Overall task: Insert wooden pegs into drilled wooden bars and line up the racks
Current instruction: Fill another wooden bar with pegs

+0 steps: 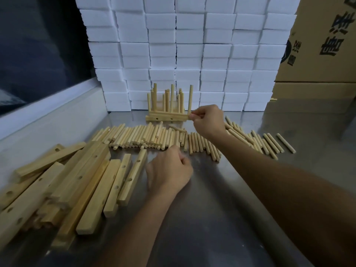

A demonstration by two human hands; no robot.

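Two hands (209,120); many loose pegs (146,137); two cardboard boxes (317,39).

Right hand (209,120) pinching end of drilled bar (167,117) beside pegged racks (169,101), left hand (169,170) curled near loose pegs (138,136) on steel table (221,199)

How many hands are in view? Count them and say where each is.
2. The right hand pinches the right end of the front rack. The left hand, curled, is near the loose pegs on the table.

Two forearms bare — no sleeves, gloves, watch or rings.
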